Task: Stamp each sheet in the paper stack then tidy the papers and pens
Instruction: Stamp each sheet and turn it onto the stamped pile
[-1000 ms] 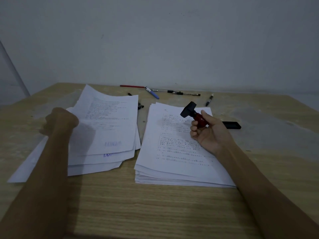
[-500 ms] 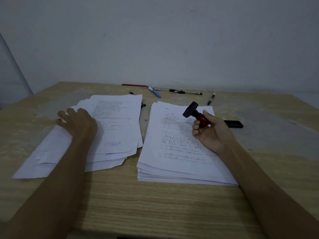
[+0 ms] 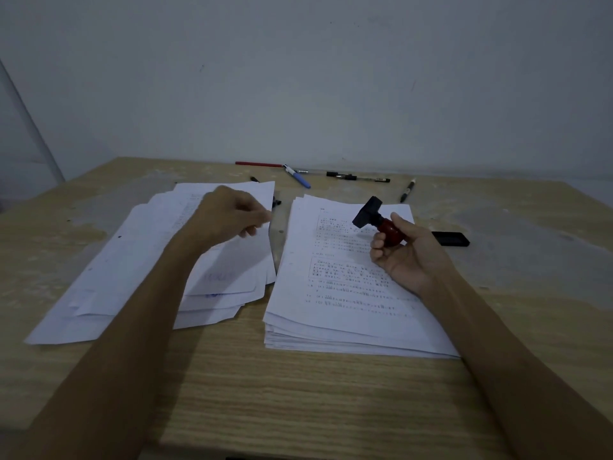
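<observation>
The right hand holds the stamp by its red handle, black end tipped up — above the neat stack on the table. The left hand hangs over the messy pile, fingers loosely curled, holding nothing. Pens lie near the wall — a black ink pad sits beside the stack.

Single head-mounted wide-angle view, aimed forward and down across the bench toward the rear wall. Close range: both forearms entering from the lower corners, near bench edge at frame bottom. Straight lines bowed at the margins. No second view for overlap.
</observation>
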